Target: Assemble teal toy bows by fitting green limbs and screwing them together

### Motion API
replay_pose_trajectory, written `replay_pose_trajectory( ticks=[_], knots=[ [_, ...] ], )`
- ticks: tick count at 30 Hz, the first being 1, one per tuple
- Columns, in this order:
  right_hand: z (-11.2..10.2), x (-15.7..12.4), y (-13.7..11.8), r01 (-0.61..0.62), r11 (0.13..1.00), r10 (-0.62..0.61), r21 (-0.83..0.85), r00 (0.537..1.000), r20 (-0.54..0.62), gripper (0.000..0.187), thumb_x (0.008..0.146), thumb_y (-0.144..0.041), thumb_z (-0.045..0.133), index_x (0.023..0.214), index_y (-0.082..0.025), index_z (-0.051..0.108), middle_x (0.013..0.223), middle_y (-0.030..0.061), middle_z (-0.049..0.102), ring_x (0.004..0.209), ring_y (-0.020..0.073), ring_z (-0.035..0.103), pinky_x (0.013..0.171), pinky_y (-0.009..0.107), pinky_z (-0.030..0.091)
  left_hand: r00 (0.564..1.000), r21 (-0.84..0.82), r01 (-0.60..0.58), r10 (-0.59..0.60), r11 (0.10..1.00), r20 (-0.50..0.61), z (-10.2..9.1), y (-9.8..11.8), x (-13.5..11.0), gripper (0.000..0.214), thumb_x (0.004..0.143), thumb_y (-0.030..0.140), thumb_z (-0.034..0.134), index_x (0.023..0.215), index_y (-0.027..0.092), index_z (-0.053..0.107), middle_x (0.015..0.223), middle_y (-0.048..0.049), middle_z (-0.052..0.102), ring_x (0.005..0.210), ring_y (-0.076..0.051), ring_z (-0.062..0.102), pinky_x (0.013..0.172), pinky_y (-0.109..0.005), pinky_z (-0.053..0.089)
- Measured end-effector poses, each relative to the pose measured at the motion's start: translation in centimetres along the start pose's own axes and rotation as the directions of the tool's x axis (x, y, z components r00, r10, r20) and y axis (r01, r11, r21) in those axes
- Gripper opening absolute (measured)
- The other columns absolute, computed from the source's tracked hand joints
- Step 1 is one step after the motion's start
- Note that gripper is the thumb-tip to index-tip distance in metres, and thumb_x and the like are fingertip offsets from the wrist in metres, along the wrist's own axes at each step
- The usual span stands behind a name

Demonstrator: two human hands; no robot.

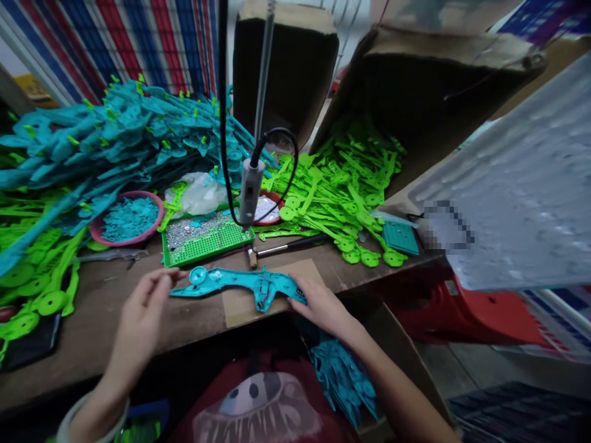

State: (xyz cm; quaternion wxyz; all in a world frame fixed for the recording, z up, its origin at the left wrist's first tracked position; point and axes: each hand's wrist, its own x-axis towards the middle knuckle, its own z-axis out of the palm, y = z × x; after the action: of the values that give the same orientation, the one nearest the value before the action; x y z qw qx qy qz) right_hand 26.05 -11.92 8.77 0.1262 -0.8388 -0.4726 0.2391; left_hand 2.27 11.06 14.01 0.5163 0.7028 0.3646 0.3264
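Observation:
A turquoise plastic toy gun half (pixel 240 282) lies on the bench in front of me, its inner side up, with a round cup near its left end. My right hand (pixel 321 301) grips the right end of this piece, fingers over its edge. My left hand (pixel 146 301) is raised beside the left tip, thumb and fingertips pinched together; whatever is between them is too small to make out. A green tray (pixel 207 249) of small metal screws sits just behind the piece. Above the tray hangs a grey electric screwdriver (pixel 252 191) on a cable.
Turquoise parts (pixel 138 135) are heaped at the back left, lime-green parts (pixel 341 191) at the back right. A pink bowl (pixel 159 221) holds small turquoise pieces. A hammer-like tool (pixel 281 247) lies behind the piece. Below the bench edge, a box holds turquoise parts (pixel 344 378).

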Motion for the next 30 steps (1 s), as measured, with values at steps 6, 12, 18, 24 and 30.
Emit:
replay_pose_trajectory(
  ticks=[6,12,18,24,30],
  knots=[
    [0.8,0.6,-1.2,0.186,0.98,-0.191,0.072,0.979,0.067,0.051,0.09,-0.026,0.054,0.139,-0.015,0.044,0.132,0.0162,0.058,0.122,0.0301,0.057,0.103,0.048,0.046,0.942,0.441,-0.302,0.193,0.845,0.276,3.0,-5.4,-1.0,0.076,0.083,0.054,0.062,0.144,0.018,0.038,0.14,-0.0186,0.053,0.13,-0.036,0.048,0.11,-0.058,0.034],
    [-0.3,2.7,-2.5,0.281,0.943,-0.298,0.179,0.951,0.078,0.044,0.086,-0.032,0.062,0.128,-0.018,0.057,0.122,0.0147,0.056,0.119,0.0312,0.051,0.104,0.053,0.041,0.925,0.37,-0.281,0.147,0.885,0.351,4.9,-7.1,0.4,0.048,0.084,0.051,0.061,0.119,0.019,0.062,0.118,-0.0156,0.068,0.113,-0.037,0.061,0.101,-0.059,0.042],
    [1.5,8.4,-6.0,-0.002,0.363,-0.099,0.932,0.994,0.04,0.054,0.066,-0.02,0.072,0.118,-0.022,0.057,0.103,0.0044,0.069,0.099,0.0209,0.062,0.091,0.039,0.048,0.949,0.209,-0.218,0.157,0.953,0.275,8.7,-7.0,0.2,0.037,0.089,0.032,0.056,0.125,0.02,0.054,0.105,-0.0095,0.07,0.097,-0.024,0.069,0.086,-0.041,0.056],
    [2.3,9.3,-8.6,-0.047,0.155,0.013,0.987,0.999,0.046,0.032,0.07,-0.036,0.067,0.095,-0.017,0.063,0.073,-0.0007,0.065,0.064,0.0112,0.059,0.065,0.025,0.046,0.976,0.097,-0.142,0.122,0.985,0.182,10.0,-7.7,1.1,0.053,0.083,0.025,0.058,0.134,0.017,0.045,0.128,-0.016,0.059,0.114,-0.026,0.062,0.086,-0.039,0.057],
    [1.6,7.5,-9.3,-0.102,0.122,-0.002,0.987,0.995,0.103,0.028,0.063,-0.035,0.08,0.077,-0.014,0.067,0.069,-0.0003,0.063,0.062,0.009,0.054,0.056,0.02,0.041,0.972,0.028,-0.097,0.089,0.995,0.218,10.3,-6.3,1.7,0.037,0.078,0.015,0.056,0.113,0.02,0.064,0.099,-0.0066,0.071,0.087,-0.021,0.067,0.08,-0.036,0.054]
  ],
)
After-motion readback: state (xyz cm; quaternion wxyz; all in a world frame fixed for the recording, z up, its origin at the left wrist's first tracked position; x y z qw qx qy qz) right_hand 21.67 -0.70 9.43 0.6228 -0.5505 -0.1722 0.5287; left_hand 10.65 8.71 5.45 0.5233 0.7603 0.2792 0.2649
